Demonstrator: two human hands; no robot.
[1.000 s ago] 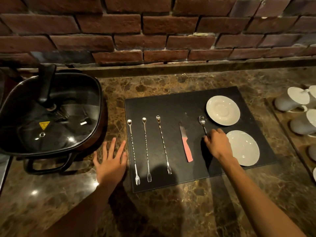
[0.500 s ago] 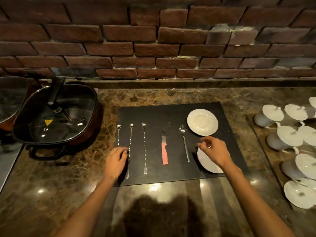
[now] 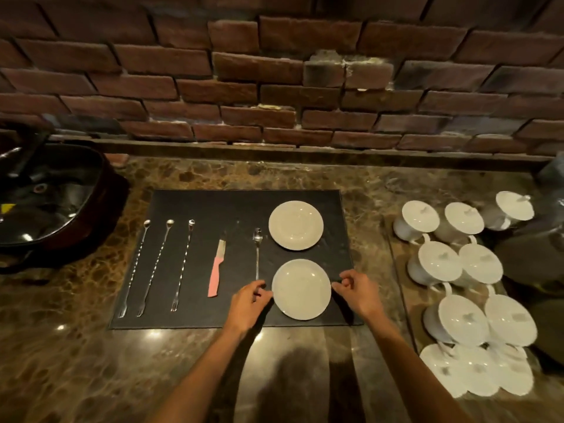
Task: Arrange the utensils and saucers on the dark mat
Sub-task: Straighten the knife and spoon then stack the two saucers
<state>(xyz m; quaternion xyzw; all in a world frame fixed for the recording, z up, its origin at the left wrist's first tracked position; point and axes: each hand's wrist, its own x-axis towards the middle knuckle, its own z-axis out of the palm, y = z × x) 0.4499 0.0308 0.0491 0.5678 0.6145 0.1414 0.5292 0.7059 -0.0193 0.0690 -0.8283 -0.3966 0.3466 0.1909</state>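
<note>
A dark mat [image 3: 195, 209] lies on the marble counter. On its left part, three long twisted fork-spoons [image 3: 134, 267] [image 3: 155, 267] [image 3: 182, 264] lie side by side. To their right are a pink-handled knife [image 3: 216, 271] and a long spoon [image 3: 257, 251]. A far saucer [image 3: 295, 225] and a near saucer [image 3: 301, 289] sit at the mat's right. My left hand [image 3: 248, 303] touches the near saucer's left rim and hides the spoon's handle end. Fingers curled, my right hand [image 3: 357, 293] pinches at its right rim.
A black square pot with a glass lid [image 3: 52, 206] stands left of the mat. Several white lidded cups [image 3: 439, 264] crowd a tray at the right. A brick wall with a ledge [image 3: 274, 148] bounds the back. Bare marble counter [image 3: 91, 361] lies in front.
My left hand left the fork-spoons and crossed to the near saucer's left rim. My right hand shifted to its right rim. The view swung right and back.
</note>
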